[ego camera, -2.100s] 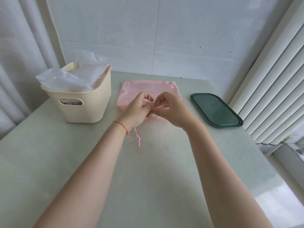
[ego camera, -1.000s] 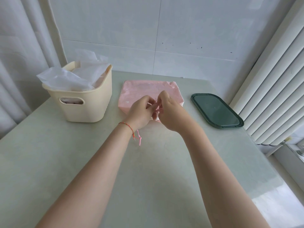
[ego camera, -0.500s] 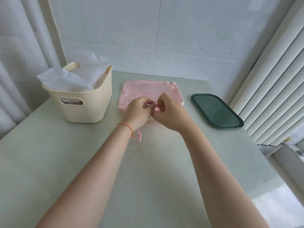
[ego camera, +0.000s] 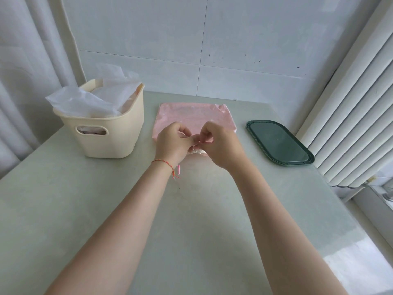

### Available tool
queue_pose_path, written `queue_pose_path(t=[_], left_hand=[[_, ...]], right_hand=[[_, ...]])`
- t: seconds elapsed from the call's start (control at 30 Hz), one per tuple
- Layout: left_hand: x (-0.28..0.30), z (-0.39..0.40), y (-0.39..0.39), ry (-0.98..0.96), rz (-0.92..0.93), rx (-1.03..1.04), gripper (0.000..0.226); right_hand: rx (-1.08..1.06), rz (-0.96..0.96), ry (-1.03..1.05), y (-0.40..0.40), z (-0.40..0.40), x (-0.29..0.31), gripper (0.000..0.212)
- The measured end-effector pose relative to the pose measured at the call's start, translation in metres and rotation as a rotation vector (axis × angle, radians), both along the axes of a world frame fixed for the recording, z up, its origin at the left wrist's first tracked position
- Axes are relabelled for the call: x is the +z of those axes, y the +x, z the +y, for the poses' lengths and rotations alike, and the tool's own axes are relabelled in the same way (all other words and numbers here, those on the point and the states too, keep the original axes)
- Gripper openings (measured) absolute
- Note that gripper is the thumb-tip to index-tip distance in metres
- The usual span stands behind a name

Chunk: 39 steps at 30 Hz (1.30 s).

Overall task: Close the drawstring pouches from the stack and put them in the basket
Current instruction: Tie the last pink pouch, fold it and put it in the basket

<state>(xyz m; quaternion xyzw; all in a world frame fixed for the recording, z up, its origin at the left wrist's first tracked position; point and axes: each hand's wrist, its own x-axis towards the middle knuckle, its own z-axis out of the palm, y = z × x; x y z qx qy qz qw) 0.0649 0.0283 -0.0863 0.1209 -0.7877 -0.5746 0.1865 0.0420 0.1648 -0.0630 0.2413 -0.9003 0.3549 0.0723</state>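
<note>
A pink stack of drawstring pouches (ego camera: 192,116) lies flat at the table's far middle. My left hand (ego camera: 172,143) and my right hand (ego camera: 221,144) meet at its near edge, fingertips pinching the pink drawstring of the top pouch. The pouch's gathered whitish mouth (ego camera: 197,151) shows just below my fingers. A pink cord end (ego camera: 179,169) hangs by my left wrist. The cream basket (ego camera: 112,133) stands to the left, holding translucent white pouches (ego camera: 85,101).
A dark green oval tray (ego camera: 278,142) lies at the right, close to the white vertical blinds. White curtains hang at the left behind the basket. The tiled wall bounds the table's far edge. Pale green tabletop (ego camera: 106,209) stretches toward me.
My hands stayed together at the pouch mouth, working the drawstring. The cord end hanging by my left wrist has grown shorter, and the mouth is bunched tighter.
</note>
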Motion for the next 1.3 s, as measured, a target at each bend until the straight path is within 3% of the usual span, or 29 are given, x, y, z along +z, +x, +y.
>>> queue_pose_path(t=[0.2,0.33,0.7,1.03,1.2,1.3], left_hand=[[0.009,-0.002,0.002,0.052,-0.004,-0.066,0.014],[0.010,-0.006,0.000,-0.017,-0.029,-0.149,0.024],[0.012,-0.007,0.002,-0.022,-0.044,-0.154,0.012],[0.012,0.000,0.003,0.069,-0.033,-0.086,0.017],[0.009,-0.002,0.000,-0.005,-0.010,-0.073,0.021],[0.008,-0.002,-0.001,-0.199,0.026,-0.096,0.025]], right_hand=[[-0.050,0.066,0.006,-0.003,-0.001,-0.002,0.016],[-0.085,0.109,0.035,-0.003,0.000,-0.001,0.013],[-0.072,0.135,0.081,-0.001,-0.003,-0.001,0.013],[-0.070,0.315,0.342,0.001,-0.002,0.001,0.023],[-0.082,0.325,0.444,0.001,-0.005,0.000,0.021],[-0.060,0.249,0.385,0.001,-0.001,0.000,0.020]])
